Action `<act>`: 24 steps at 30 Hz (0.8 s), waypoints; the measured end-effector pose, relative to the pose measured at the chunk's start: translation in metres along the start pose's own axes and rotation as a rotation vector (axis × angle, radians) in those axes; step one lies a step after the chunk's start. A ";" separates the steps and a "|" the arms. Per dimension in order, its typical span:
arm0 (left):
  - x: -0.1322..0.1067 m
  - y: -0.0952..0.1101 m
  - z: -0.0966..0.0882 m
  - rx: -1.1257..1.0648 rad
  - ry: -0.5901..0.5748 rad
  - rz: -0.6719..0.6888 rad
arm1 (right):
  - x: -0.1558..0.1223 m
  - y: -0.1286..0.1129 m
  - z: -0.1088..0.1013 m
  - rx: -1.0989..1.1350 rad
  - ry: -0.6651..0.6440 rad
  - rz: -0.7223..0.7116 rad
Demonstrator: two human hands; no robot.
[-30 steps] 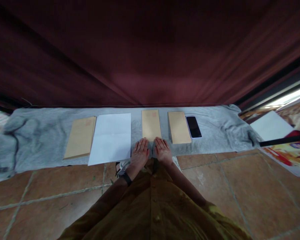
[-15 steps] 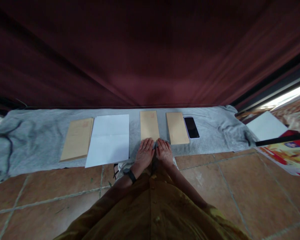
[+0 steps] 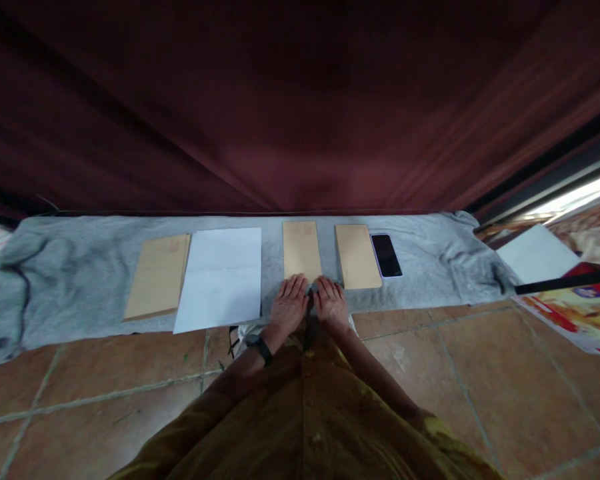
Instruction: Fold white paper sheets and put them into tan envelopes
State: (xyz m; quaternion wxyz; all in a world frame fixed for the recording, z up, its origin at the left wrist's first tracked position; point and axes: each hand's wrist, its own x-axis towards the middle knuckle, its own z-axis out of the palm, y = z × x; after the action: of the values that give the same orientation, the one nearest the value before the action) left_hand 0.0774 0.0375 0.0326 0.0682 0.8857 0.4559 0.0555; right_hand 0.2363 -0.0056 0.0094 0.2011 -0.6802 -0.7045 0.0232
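My left hand [image 3: 290, 303] lies palm down at the near edge of a brown envelope [image 3: 301, 248], its fingertips overlapping the paper. Beside it my right hand [image 3: 331, 303] rests flat, fingers stretched out, at the same envelope's near right corner. Neither hand grips anything. A small red mark shows at the envelope's top right. To the right is a stack of brown envelopes [image 3: 359, 257]. On the left lie white sheets of paper [image 3: 221, 277], and past them another stack of brown envelopes [image 3: 157, 275].
A grey cloth [image 3: 430, 267] covers the narrow surface, with a smartphone [image 3: 387, 255] on it. A dark red curtain [image 3: 300, 167] hangs behind. At far right are a white sheet [image 3: 537, 253] and a colourful printed box [image 3: 580, 310]. Tiled floor [image 3: 430, 373] lies below.
The whole view has shifted very slightly, so things appear a little further right. Both hands stay resting at the middle envelope's near edge.
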 end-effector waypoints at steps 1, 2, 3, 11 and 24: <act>0.000 0.000 -0.001 -0.001 -0.003 0.002 | 0.001 -0.001 0.000 -0.005 -0.005 -0.009; 0.000 -0.001 -0.001 -0.002 -0.008 0.005 | 0.002 -0.001 0.000 -0.008 -0.013 -0.025; 0.000 -0.001 -0.001 -0.002 -0.014 0.009 | 0.003 -0.002 0.001 -0.005 -0.021 -0.047; -0.003 -0.005 -0.002 -0.028 -0.014 -0.008 | 0.009 -0.006 0.006 0.054 -0.037 -0.094; -0.014 -0.020 -0.001 -0.198 0.120 -0.194 | -0.004 0.007 0.005 0.000 -0.015 -0.023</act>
State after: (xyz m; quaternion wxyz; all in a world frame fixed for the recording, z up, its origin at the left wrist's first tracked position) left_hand 0.0529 0.0375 0.0292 0.1328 0.8215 0.5350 0.1459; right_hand 0.2414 -0.0075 0.0019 0.1959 -0.6719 -0.7138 0.0258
